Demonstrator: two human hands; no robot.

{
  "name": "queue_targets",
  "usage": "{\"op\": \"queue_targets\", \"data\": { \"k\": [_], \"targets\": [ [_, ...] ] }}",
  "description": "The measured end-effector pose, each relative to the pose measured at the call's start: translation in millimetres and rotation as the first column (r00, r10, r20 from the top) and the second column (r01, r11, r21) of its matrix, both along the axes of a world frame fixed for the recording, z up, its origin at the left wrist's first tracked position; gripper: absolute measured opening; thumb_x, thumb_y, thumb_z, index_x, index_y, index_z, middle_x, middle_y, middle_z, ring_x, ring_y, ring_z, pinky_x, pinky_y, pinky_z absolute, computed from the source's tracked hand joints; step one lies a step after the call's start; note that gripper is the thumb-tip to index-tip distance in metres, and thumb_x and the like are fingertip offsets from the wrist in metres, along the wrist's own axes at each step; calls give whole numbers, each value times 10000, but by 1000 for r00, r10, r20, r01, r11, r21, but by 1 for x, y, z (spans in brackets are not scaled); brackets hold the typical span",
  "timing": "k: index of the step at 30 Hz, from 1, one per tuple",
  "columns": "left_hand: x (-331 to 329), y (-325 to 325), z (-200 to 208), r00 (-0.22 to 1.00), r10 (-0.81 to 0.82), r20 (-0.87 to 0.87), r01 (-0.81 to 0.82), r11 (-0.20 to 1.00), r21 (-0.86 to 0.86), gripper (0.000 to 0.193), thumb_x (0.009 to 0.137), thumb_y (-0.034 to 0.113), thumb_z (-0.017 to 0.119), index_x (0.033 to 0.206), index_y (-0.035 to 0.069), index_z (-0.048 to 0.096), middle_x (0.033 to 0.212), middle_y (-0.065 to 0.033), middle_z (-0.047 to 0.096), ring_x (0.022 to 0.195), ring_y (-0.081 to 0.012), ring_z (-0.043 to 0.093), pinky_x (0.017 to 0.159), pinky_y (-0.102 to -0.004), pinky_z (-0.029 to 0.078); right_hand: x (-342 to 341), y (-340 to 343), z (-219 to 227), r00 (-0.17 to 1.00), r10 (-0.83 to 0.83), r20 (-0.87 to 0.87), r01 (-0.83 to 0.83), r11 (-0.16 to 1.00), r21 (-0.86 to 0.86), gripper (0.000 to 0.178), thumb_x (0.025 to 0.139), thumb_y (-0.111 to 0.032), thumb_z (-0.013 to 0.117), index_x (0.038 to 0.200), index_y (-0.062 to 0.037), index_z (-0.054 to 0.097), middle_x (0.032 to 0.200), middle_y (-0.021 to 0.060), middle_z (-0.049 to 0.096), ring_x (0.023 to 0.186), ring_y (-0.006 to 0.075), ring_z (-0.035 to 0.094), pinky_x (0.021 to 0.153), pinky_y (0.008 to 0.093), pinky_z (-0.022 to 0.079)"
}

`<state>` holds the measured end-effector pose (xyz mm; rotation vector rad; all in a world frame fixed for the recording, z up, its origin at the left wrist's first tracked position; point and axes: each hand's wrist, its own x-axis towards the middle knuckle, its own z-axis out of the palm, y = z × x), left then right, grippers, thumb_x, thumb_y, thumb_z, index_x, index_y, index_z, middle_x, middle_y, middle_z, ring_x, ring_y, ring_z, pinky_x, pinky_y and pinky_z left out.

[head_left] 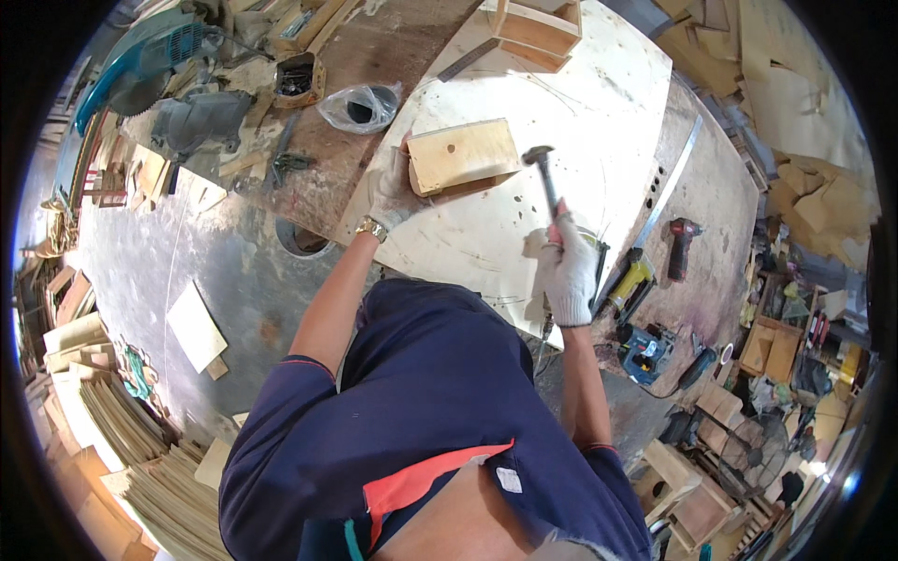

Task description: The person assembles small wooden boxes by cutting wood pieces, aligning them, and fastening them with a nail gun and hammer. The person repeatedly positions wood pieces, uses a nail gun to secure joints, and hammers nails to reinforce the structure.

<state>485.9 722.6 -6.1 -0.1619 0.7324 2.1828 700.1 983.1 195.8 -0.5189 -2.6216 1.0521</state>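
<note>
A small wooden box (463, 156) with a round hole in its upper face rests on a white board (449, 229) on the bench. My gloved left hand (397, 192) is against the box's left end, gripping it there; some of its fingers are hidden behind the wood. To the right of the box, my gloved right hand (571, 266) is wrapped round the handle of a hammer (545, 178). The hammer's head is raised just beyond the box's right end, apart from it.
Another wooden box (540, 33) and a carpenter's square (468, 59) lie at the far side. A red-black drill (683, 248), a yellow-green nail gun (631, 280) and a blue jigsaw (645, 351) are at right. A teal mitre saw (145, 70) stands far left, near a plastic-wrapped roll (362, 107).
</note>
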Motion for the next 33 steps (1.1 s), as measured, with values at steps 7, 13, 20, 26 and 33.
{"op": "queue_targets", "data": {
  "k": [7, 13, 20, 26, 33],
  "targets": [
    [11, 9, 26, 999, 52, 1, -52, 996, -74, 798, 1097, 766, 429, 1779, 416, 205, 1786, -40, 358, 1590, -354, 441, 1143, -759, 468, 7, 6, -28, 999, 22, -40, -23, 1000, -8, 516, 1138, -186, 607, 1644, -92, 567, 827, 55, 667, 606, 110, 543, 544, 277, 422],
    [13, 0, 26, 756, 7, -654, -65, 996, -65, 888, 1067, 803, 483, 1776, 315, 264, 1736, -21, 445, 1546, -271, 496, 1178, -637, 493, -8, -9, 10, 999, 3, -54, 3, 995, 97, 549, 1076, -70, 651, 1620, -103, 585, 833, 217, 708, 652, 341, 666, 618, 439, 517],
    [17, 9, 12, 983, 101, -151, -124, 980, -154, 855, 1031, 819, 548, 1671, 252, 504, 1631, -29, 584, 1495, -254, 560, 1171, -642, 501, -32, -12, 26, 999, -15, 45, 15, 1000, 1, 521, 1088, -51, 623, 1608, -68, 587, 923, 262, 712, 729, 339, 695, 669, 428, 556],
    [9, 3, 35, 998, 68, 13, -67, 995, -68, 861, 1043, 808, 534, 1712, 279, 419, 1689, -53, 512, 1517, -330, 531, 1138, -717, 495, -58, 0, -6, 995, -33, 90, 24, 995, 100, 527, 1077, -88, 613, 1603, -71, 591, 858, 235, 719, 695, 367, 720, 651, 473, 546],
    [14, 2, 27, 444, -258, -858, -536, 691, -484, 1125, 882, 512, 909, 1736, 66, 328, 1704, -127, 470, 1513, -272, 522, 1216, -462, 495, -27, 48, -90, 958, -257, 127, 276, 945, -177, 526, 1066, -156, 619, 1552, 43, 598, 900, 244, 751, 737, 345, 702, 661, 440, 515]
  ]
}}
